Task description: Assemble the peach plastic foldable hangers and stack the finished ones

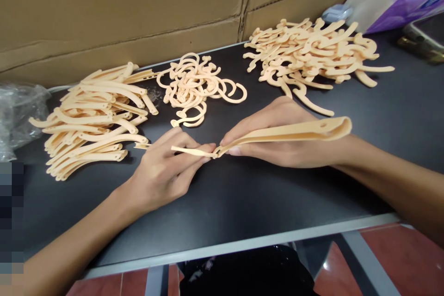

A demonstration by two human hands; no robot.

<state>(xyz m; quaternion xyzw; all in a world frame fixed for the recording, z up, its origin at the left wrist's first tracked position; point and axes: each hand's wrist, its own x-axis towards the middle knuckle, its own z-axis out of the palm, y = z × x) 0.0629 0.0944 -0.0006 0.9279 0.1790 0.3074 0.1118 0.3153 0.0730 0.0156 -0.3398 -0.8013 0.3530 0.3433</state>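
Nearest is the long hollow piece (289, 134), pinched at its thin end by the narrow grip of the right hand (274, 118), so that its long axis goes from this pinch over the hand to the right. The left hand (166, 162), opposite, pinches the slim piece (192, 151), which points to the left, and the two held ends meet or almost meet between the hands, above the bench (243, 212). Farther lie a pile of trough-like pieces (93, 120) beyond the left hand, ring-like pieces (189, 87) near the middle and hooked pieces (312, 51) beyond the right hand.
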